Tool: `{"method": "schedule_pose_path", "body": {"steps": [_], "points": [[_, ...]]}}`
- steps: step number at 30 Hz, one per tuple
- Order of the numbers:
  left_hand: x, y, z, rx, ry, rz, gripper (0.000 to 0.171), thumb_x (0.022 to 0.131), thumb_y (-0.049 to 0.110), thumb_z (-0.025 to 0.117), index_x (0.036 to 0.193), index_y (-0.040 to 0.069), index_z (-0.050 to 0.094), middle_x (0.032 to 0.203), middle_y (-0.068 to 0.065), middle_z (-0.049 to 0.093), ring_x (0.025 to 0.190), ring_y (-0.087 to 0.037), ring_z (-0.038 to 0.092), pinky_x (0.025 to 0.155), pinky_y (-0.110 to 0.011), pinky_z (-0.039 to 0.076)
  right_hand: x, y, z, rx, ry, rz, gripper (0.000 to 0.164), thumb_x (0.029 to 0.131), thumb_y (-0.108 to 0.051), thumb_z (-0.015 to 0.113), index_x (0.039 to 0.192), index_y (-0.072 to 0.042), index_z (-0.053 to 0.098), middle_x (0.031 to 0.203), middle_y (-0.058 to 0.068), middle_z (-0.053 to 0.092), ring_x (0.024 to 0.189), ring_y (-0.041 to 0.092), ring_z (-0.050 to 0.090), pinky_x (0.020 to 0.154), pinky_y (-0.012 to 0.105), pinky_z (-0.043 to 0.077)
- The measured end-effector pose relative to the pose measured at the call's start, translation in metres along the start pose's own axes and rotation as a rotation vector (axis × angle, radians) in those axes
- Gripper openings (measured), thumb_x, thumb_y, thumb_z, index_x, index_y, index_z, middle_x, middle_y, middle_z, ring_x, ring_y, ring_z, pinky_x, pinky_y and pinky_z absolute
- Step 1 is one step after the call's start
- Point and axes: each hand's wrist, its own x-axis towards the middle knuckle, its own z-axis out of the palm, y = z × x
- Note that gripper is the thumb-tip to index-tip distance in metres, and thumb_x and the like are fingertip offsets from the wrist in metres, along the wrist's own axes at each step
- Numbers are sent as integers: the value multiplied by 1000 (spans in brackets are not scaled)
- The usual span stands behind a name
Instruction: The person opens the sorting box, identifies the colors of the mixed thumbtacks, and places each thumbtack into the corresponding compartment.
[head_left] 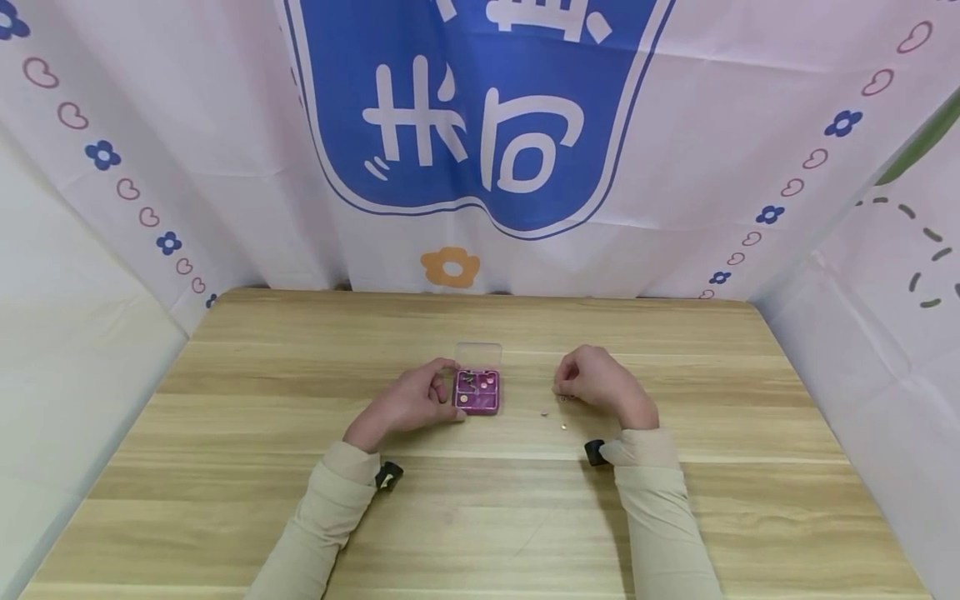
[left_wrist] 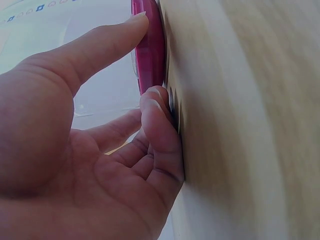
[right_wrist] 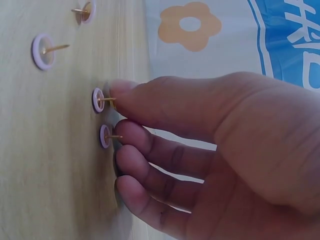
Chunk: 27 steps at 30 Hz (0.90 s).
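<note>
My left hand (head_left: 411, 398) grips a small purple compartment box (head_left: 476, 411) from its left side, thumb at the near edge and index finger at the far edge. Its clear lid (head_left: 478, 354) stands open at the back, and a few small pieces lie inside. In the left wrist view the thumb presses the box's magenta side (left_wrist: 151, 55). My right hand (head_left: 600, 385) is lowered to the table, thumb and forefinger tips together at the pin of a thumbtack (right_wrist: 98, 100). Another thumbtack (right_wrist: 104, 136) lies beside the fingertips, pin out.
Two more thumbtacks, one nearer (right_wrist: 44, 51) and one farther (right_wrist: 88, 11), lie on the wooden table (head_left: 480, 517) between the right hand and the table's front edge. A printed cloth (head_left: 300, 242) hangs behind the table.
</note>
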Motion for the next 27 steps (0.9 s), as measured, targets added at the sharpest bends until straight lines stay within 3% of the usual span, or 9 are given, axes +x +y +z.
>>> {"method": "schedule_pose_path", "body": {"steps": [7,12,21,27], "points": [[0,-1,0,2,0,-10,79,68,27,84,134,12,45,85,-5,59,69,-18,55,59,-33,49,3,-3,0,-44,118,-48,7,86,-6,63,81,-6,68,75,3,64,66,17,55,62,35,49],[0,-1,1,-2,1,-8,79,68,26,84,135,12,44,85,-5,58,68,-18,55,59,-34,49,4,-7,-3,-18,193,-46,3,88,-6,61,88,-5,64,77,5,62,66,18,56,59,34,51],[-2,1,0,4,5,3,80,68,25,84,136,10,43,85,-5,58,68,-18,55,60,-34,50,6,-20,-7,-24,270,-99,5,88,-8,61,92,-9,64,82,2,64,75,15,57,67,35,52],[-2,1,0,14,5,0,80,69,26,83,136,11,43,86,-5,58,68,-18,55,59,-34,50,7,-28,-5,1,282,-127,9,86,-5,62,94,-3,66,82,3,64,76,16,57,69,36,52]]}}
